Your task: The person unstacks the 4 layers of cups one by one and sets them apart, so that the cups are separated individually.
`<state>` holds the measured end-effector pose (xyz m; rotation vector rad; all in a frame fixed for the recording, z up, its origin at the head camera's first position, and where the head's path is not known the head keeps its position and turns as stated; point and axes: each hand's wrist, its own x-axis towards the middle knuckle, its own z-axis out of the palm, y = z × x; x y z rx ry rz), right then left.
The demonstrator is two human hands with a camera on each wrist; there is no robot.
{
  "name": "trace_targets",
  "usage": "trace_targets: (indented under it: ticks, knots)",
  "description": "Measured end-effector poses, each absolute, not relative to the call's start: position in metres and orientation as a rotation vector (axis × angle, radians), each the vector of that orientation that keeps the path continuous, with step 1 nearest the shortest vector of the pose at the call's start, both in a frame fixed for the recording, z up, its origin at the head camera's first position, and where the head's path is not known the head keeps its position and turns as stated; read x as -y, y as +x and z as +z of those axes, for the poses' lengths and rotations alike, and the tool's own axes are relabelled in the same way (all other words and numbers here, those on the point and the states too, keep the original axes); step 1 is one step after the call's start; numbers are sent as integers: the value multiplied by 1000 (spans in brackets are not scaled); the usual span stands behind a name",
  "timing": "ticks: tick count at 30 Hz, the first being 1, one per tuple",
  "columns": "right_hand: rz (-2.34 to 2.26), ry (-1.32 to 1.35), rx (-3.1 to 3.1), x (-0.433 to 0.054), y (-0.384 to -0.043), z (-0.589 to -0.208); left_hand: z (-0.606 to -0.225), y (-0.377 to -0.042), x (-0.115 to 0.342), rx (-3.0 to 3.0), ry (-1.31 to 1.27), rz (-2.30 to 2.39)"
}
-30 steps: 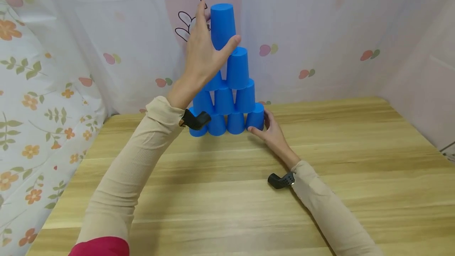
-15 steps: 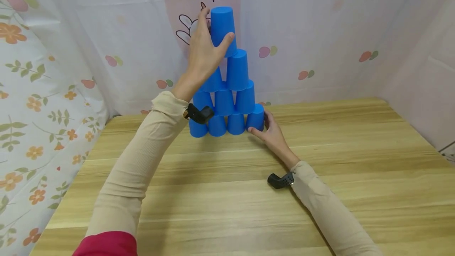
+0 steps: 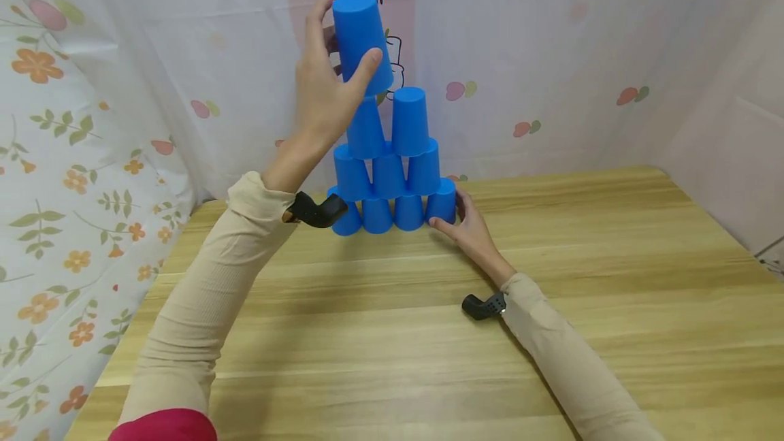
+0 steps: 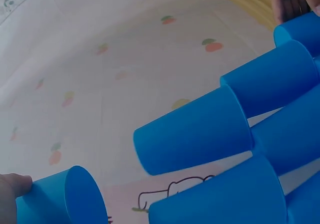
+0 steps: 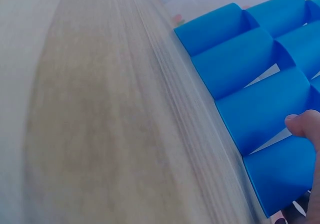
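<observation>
My left hand (image 3: 324, 90) grips an upside-down blue cup (image 3: 361, 39), thumb in front and fingers round its far left side. That cup is held in the air above the stack, its open rim showing in the left wrist view (image 4: 85, 196). Below stands a pyramid of blue cups, all mouth down: two at the top, a left one (image 3: 365, 129) and a right one (image 3: 410, 121), then three, then several along the table. At the base, my right hand (image 3: 474, 231) holds the rightmost cup (image 3: 442, 201), thumb at its front and fingers round its right side.
The pyramid stands near the back edge of a wood-grain table (image 3: 392, 332). Right behind hangs a pale printed curtain (image 3: 551, 73), and a floral cloth (image 3: 79, 223) drops along the left side. Each wrist wears a black camera mount, such as the right one (image 3: 484, 306).
The top cup, over the pyramid's two upper cups before, has been lifted up and to the left by my left hand. My right hand stays at the bottom right cup.
</observation>
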<state>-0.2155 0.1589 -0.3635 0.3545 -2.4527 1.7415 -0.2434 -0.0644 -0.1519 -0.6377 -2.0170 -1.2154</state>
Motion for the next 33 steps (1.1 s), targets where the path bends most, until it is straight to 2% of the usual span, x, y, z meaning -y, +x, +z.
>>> trace_targets:
  ticks: [8, 11, 23, 33]
  knots:
    - [1718, 351, 2456, -163, -242, -399, -164, -219, 114, 2026, -554, -1187]
    - [1708, 347, 2463, -165, -242, -399, -179, -212, 136, 2053, -485, -1164]
    - [1590, 361, 2508, -165, -243, -400, -280, -203, 205, 2284, -173, -1278]
    - [1496, 350, 2564, -165, -238, -399, -336, -211, 214, 2289, -93, -1259]
